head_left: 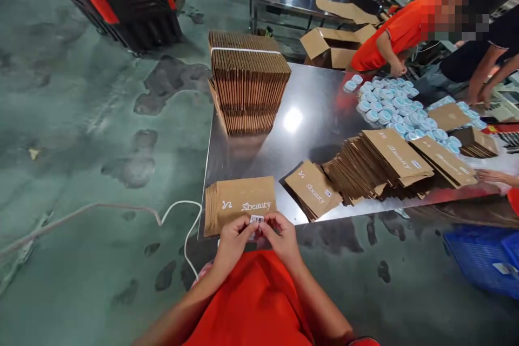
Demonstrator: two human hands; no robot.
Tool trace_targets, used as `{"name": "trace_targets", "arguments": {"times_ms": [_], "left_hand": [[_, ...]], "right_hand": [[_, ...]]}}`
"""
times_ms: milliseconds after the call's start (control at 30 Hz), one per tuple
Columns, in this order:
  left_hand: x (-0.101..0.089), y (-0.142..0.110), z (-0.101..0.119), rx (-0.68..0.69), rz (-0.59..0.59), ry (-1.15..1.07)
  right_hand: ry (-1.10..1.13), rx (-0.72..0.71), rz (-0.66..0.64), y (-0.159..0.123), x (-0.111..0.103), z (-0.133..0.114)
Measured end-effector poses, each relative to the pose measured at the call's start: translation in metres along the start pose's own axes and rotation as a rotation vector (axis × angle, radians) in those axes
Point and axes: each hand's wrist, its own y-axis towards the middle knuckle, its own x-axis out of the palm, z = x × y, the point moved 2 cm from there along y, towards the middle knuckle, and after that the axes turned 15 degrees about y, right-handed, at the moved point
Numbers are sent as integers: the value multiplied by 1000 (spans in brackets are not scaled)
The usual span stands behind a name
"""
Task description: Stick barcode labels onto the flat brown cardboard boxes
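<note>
My left hand [232,238] and my right hand [280,235] meet at the near edge of the steel table [308,113]. Both pinch a small white barcode label [257,219] between their fingertips. Just beyond them lies a stack of flat brown cartons [240,204] printed "Sbeauty". A second short pile of the same cartons [313,189] lies to the right of it. A long fanned row of cartons [389,165] runs further right.
A tall strapped bundle of flat cartons [246,84] stands at the table's far left. Several white round jars [395,108] cover the far right, where other people in orange and dark shirts work. A white cord [178,211] trails on the green floor. A blue crate [484,259] sits lower right.
</note>
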Motion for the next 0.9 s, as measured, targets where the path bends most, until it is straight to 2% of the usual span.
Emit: {"name": "trace_targets", "arguments": {"times_ms": [167, 267, 400, 467, 567, 700, 900], "left_hand": [[9, 7, -5, -36, 22, 48], [15, 12, -11, -55, 58, 88], [21, 24, -33, -142, 97, 12], [22, 32, -48, -187, 119, -45], [21, 43, -67, -226, 121, -76], [21, 48, -78, -256, 104, -98], [20, 48, -80, -271, 111, -90]], "right_hand": [[40, 63, -57, 15, -8, 10], [-4, 21, 8, 32, -18, 19], [-194, 4, 178, 74, -37, 40], [-314, 16, 192, 95, -44, 52], [-382, 17, 156, 115, -47, 67], [-514, -17, 135, 121, -46, 79], [-660, -27, 129, 123, -44, 84]]}}
